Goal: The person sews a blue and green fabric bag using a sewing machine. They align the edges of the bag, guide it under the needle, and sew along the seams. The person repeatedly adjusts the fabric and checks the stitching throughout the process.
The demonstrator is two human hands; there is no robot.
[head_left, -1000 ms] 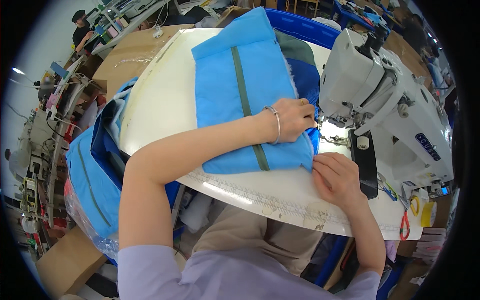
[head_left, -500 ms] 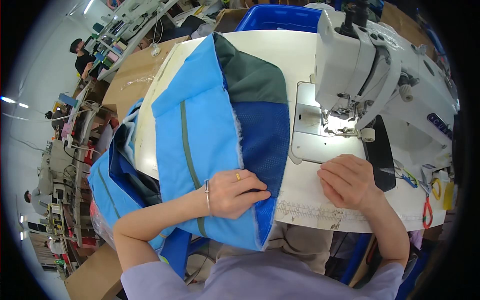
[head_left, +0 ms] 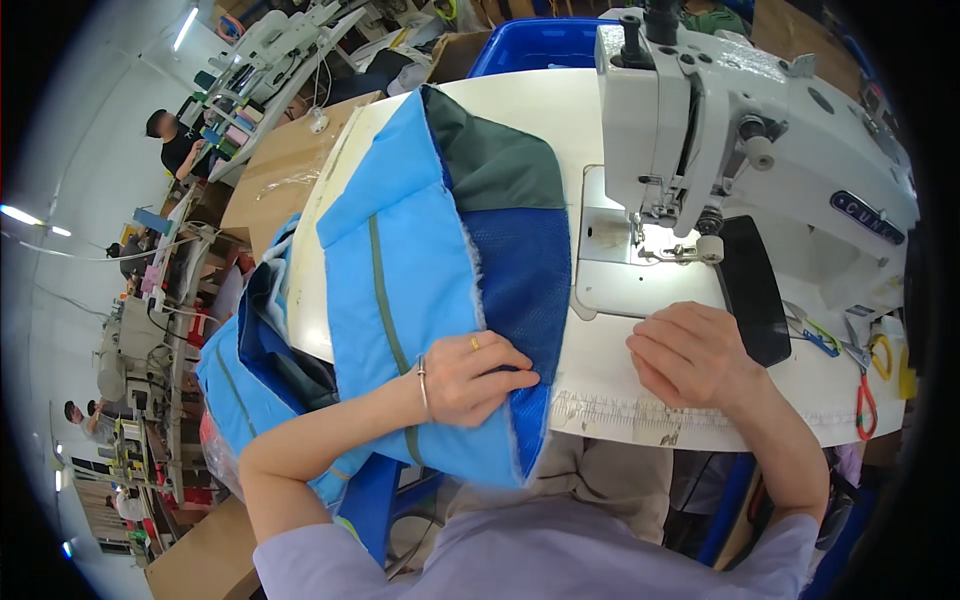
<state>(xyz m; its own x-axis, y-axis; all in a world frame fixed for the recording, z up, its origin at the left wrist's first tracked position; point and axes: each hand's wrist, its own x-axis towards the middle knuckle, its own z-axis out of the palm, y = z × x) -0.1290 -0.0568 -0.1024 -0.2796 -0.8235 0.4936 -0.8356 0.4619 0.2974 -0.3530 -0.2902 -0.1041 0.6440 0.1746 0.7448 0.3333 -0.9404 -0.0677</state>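
My left hand (head_left: 475,375), with a ring and a thin bracelet, presses flat on a light blue fabric piece (head_left: 410,270) that has a green stripe, a dark blue mesh part and a dark green end. The fabric lies over the left half of the white sewing table (head_left: 620,370) and hangs off its near edge. My right hand (head_left: 690,352) rests loosely curled on the bare table, just in front of the white sewing machine (head_left: 730,130). Its lit needle area (head_left: 675,245) holds no fabric.
More blue fabric pieces (head_left: 255,370) hang in a heap at the table's left. Scissors with red handles (head_left: 862,385) and small tools lie at the right edge. A blue bin (head_left: 530,45) stands behind the table. Other people work at benches far left.
My left hand has dragged the blue fabric away from the needle toward the table's left and near edge. My right hand stayed in front of the machine, off the fabric.
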